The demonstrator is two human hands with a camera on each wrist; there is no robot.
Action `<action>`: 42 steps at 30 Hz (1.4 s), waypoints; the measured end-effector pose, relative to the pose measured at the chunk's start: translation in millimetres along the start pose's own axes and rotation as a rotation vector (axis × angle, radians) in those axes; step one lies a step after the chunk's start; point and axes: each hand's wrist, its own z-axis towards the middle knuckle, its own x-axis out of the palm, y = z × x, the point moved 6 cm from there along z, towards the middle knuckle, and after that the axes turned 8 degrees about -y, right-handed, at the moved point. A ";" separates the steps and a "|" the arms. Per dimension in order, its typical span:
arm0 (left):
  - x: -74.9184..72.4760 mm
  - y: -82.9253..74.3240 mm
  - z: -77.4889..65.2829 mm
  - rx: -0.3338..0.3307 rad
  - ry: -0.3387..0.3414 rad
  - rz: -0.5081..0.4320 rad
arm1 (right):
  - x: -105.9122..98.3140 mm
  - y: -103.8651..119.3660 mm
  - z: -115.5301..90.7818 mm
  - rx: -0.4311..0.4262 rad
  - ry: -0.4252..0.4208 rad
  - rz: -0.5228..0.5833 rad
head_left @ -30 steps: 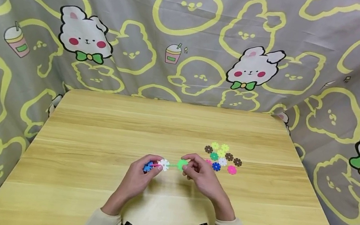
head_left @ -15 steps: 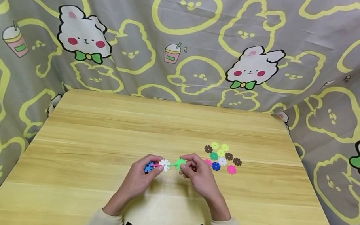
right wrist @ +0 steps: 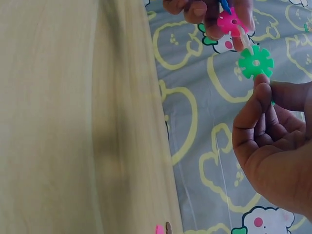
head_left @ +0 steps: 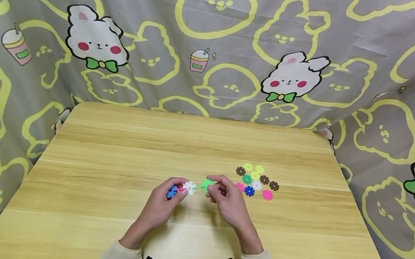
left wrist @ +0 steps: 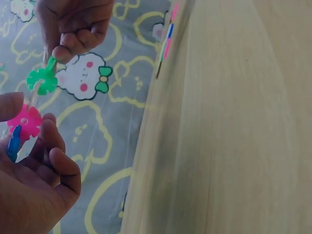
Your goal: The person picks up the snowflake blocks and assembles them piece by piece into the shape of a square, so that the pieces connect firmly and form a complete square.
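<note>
A short chain of notched plastic snowflake discs stretches between the two hands above the table. The left hand grips its left end, thumb and fingers about the pink disc and white disc. A blue disc hangs at that end. Past the white disc a green disc is joined on, facing the right wrist camera. With thumb and forefinger the right hand pinches a light green disc set crosswise at the green one; its far part is hidden by the fingers.
Several loose snowflake discs lie flat beyond the right hand, among them a brown disc, a pink loose disc and a dark blue loose disc. The wooden table is enclosed by a patterned grey curtain.
The right hand has shifted slightly left, bringing the light green disc nearer the white one. The left hand holds almost still.
</note>
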 end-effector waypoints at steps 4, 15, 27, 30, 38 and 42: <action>-2.2 -16.8 -3.0 -0.005 0.002 0.008 | -6.5 -8.3 7.0 -0.035 -0.035 0.004; 1.2 -25.1 -0.7 -0.009 0.097 -0.009 | -13.4 2.0 13.1 -0.068 -0.037 -0.002; 21.1 -1.2 9.9 0.059 0.099 -0.018 | 4.5 13.7 11.9 -0.155 0.095 -0.100; 21.4 -0.2 9.2 0.068 0.088 -0.021 | 6.1 15.9 11.1 -0.163 0.100 -0.118; 11.3 4.4 11.8 0.054 -0.041 -0.061 | -15.7 6.8 16.8 -0.140 0.017 -0.155; 1.6 7.5 14.9 0.013 -0.123 -0.054 | -46.8 -12.3 26.3 -0.100 -0.113 -0.286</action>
